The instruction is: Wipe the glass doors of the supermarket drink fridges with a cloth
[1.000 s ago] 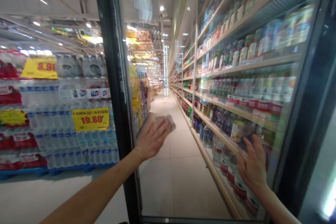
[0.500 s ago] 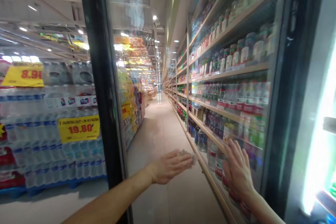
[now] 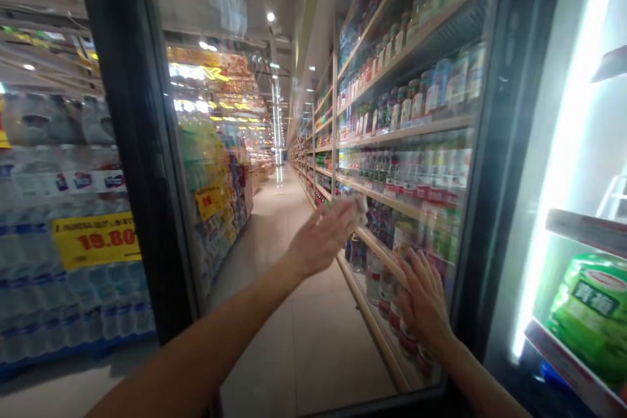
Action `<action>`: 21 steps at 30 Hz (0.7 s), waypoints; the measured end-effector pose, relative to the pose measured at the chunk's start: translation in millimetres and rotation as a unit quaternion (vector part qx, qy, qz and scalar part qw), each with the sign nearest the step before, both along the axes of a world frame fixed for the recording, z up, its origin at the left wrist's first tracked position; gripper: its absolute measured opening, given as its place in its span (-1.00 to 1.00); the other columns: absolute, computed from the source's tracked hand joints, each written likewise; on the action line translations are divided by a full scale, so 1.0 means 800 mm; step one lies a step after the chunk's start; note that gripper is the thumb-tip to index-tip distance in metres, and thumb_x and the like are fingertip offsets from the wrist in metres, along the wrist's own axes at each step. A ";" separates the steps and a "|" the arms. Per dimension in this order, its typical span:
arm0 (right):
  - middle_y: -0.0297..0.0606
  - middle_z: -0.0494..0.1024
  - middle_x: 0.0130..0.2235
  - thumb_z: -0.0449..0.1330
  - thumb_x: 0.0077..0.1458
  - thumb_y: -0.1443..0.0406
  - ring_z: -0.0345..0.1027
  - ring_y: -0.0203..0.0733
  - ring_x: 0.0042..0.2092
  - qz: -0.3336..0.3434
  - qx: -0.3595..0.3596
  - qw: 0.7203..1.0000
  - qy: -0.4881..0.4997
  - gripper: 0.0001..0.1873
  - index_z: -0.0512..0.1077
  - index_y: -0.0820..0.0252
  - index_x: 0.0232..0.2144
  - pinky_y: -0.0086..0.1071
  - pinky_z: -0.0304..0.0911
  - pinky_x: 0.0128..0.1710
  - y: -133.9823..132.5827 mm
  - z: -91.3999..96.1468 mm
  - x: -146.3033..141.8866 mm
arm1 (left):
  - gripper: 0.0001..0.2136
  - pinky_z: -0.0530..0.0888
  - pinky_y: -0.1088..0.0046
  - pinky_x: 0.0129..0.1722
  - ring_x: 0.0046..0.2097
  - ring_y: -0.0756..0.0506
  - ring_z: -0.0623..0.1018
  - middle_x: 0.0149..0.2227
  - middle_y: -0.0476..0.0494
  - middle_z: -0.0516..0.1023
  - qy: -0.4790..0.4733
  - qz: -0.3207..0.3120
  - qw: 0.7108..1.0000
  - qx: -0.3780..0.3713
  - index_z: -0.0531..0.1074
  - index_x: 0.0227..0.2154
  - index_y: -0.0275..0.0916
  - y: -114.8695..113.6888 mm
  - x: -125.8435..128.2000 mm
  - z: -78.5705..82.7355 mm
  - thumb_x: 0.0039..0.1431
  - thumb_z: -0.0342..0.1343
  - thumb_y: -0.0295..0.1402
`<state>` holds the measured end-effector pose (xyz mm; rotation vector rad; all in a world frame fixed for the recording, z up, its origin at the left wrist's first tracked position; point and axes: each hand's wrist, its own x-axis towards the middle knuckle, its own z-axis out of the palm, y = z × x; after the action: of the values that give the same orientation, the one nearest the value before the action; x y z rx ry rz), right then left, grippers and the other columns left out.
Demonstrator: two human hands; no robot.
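A glass cooler door (image 3: pixel 274 346) in a black frame (image 3: pixel 134 144) stands in front of me. My left hand (image 3: pixel 323 235) is at the middle of the pane, its fingers stretched toward the right and smeared by motion. Under its fingertips is a small, pale, crumpled cloth (image 3: pixel 361 208), too blurred to show detail. Lower right, my right hand (image 3: pixel 424 304) lies flat against the glass with fingers extended, holding nothing I can see. Shelves of bottles (image 3: pixel 406 104) and an aisle show in the pane; whether seen through it or mirrored, I cannot tell.
At the right is a lit cooler interior with a green package (image 3: pixel 592 313) on a shelf and a bright light strip (image 3: pixel 563 144). Stacked packs of bottled water (image 3: pixel 73 300) stand at the left, bearing a yellow price sign (image 3: pixel 95 240).
My left hand has moved up across the pane with the cloth. My right hand stays flat on the glass. The view has turned right, bringing more of the cooler interior and the green package into sight.
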<state>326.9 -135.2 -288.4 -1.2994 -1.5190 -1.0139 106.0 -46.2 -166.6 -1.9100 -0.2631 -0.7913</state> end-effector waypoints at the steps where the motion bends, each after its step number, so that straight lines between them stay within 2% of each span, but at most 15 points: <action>1: -0.11 0.02 0.27 -0.06 0.13 0.39 -0.17 0.03 0.29 -0.002 0.008 1.000 0.007 -0.35 -0.10 0.10 0.25 0.07 -0.04 0.16 -0.002 -0.001 0.003 | -0.53 -0.08 0.12 0.26 0.31 -0.14 -0.12 0.29 -0.13 -0.01 -0.038 0.005 0.999 -0.003 0.04 0.20 -0.25 -0.001 0.007 0.007 0.21 -0.18 -0.45; 3: -0.10 0.02 0.27 -0.06 0.13 0.39 -0.17 0.02 0.29 -0.004 0.015 1.000 0.012 -0.35 -0.11 0.10 0.26 0.07 -0.04 0.16 -0.005 -0.005 0.007 | -0.54 -0.07 0.12 0.26 0.31 -0.16 -0.11 0.28 -0.16 0.00 -0.022 -0.007 1.000 -0.004 0.06 0.19 -0.30 -0.005 0.015 -0.002 0.21 -0.18 -0.42; 6: -0.11 0.05 0.26 -0.06 0.13 0.40 -0.14 0.01 0.28 0.001 0.000 1.000 0.004 -0.35 -0.10 0.09 0.26 0.07 -0.04 0.16 -0.008 -0.014 0.010 | -0.55 -0.03 0.27 0.26 0.31 -0.09 -0.08 0.28 -0.11 0.00 0.143 -0.059 0.988 0.015 0.11 0.17 -0.32 -0.009 0.020 -0.045 0.21 -0.20 -0.36; 7: -0.12 0.05 0.26 -0.07 0.12 0.41 -0.13 0.01 0.28 0.001 -0.006 1.000 0.003 -0.35 -0.10 0.09 0.26 0.07 -0.04 0.16 -0.008 -0.016 0.011 | -0.55 -0.01 0.30 0.26 0.31 -0.07 -0.07 0.29 -0.09 -0.01 0.184 -0.068 0.980 0.019 0.12 0.16 -0.32 -0.009 0.023 -0.053 0.21 -0.21 -0.35; 9: -0.12 0.06 0.26 -0.07 0.12 0.40 -0.12 0.01 0.28 -0.003 -0.011 1.000 0.012 -0.35 -0.10 0.09 0.26 0.07 -0.02 0.15 -0.009 -0.018 0.016 | -0.55 0.00 0.29 0.25 0.30 -0.06 -0.06 0.28 -0.08 0.00 0.189 -0.068 0.979 0.020 0.10 0.17 -0.31 -0.009 0.036 -0.044 0.22 -0.22 -0.37; 12: -0.10 0.02 0.27 -0.06 0.14 0.37 -0.14 0.04 0.28 -0.008 0.001 0.999 0.036 -0.35 -0.13 0.09 0.26 0.10 -0.01 0.14 -0.012 -0.014 0.023 | -0.53 -0.02 0.14 0.25 0.30 -0.14 -0.05 0.28 -0.17 0.00 0.049 -0.039 0.998 -0.012 0.02 0.20 -0.31 -0.008 0.067 -0.001 0.22 -0.24 -0.42; 13: -0.09 0.00 0.28 -0.06 0.15 0.36 -0.14 0.04 0.28 -0.008 0.006 0.999 0.042 -0.35 -0.14 0.09 0.26 0.10 -0.01 0.13 -0.014 -0.013 0.025 | -0.53 -0.02 0.11 0.24 0.30 -0.16 -0.04 0.28 -0.19 0.00 0.014 -0.037 0.999 -0.021 0.02 0.20 -0.32 -0.008 0.076 0.006 0.22 -0.24 -0.43; 14: -0.09 0.00 0.28 -0.06 0.16 0.35 -0.15 0.04 0.28 -0.007 0.010 0.999 0.044 -0.36 -0.14 0.09 0.26 0.10 -0.01 0.13 -0.015 -0.013 0.027 | -0.54 -0.02 0.11 0.24 0.30 -0.16 -0.02 0.28 -0.19 0.02 0.010 -0.043 0.999 -0.026 0.03 0.20 -0.33 -0.009 0.082 0.004 0.22 -0.24 -0.43; 15: -0.08 0.00 0.28 -0.06 0.16 0.35 -0.14 0.04 0.28 -0.006 0.011 0.999 0.044 -0.36 -0.13 0.10 0.26 0.10 -0.01 0.13 -0.017 -0.014 0.028 | -0.54 0.00 0.13 0.24 0.29 -0.15 0.00 0.27 -0.18 0.05 0.034 -0.054 0.998 -0.026 0.05 0.19 -0.35 -0.010 0.085 -0.008 0.21 -0.24 -0.43; 19: -0.05 0.07 0.25 -0.06 0.16 0.34 -0.09 0.04 0.26 -0.016 0.002 1.000 0.024 -0.38 -0.10 0.13 0.25 0.07 0.02 0.12 -0.021 -0.026 0.035 | -0.55 0.10 0.33 0.22 0.27 -0.05 0.07 0.25 -0.11 0.12 0.210 -0.097 0.973 -0.015 0.14 0.14 -0.39 -0.016 0.080 -0.088 0.19 -0.23 -0.38; 20: -0.04 0.08 0.24 -0.06 0.16 0.34 -0.08 0.04 0.26 -0.021 0.001 0.999 0.024 -0.39 -0.09 0.14 0.25 0.07 0.03 0.12 -0.021 -0.028 0.038 | -0.54 0.10 0.35 0.22 0.27 -0.05 0.08 0.25 -0.11 0.11 0.232 -0.097 0.968 -0.017 0.14 0.14 -0.39 -0.016 0.080 -0.097 0.20 -0.22 -0.37; 21: -0.04 0.09 0.24 -0.07 0.16 0.34 -0.07 0.04 0.26 -0.025 0.001 0.999 0.028 -0.39 -0.08 0.15 0.25 0.07 0.03 0.12 -0.022 -0.029 0.041 | -0.55 0.10 0.34 0.22 0.27 -0.05 0.08 0.25 -0.11 0.11 0.237 -0.098 0.966 -0.020 0.14 0.15 -0.39 -0.016 0.084 -0.096 0.20 -0.23 -0.38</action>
<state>359.7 -152.8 -312.0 -1.3591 -1.4496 -1.0009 173.1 -58.9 -243.4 -2.1198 0.2086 -0.4339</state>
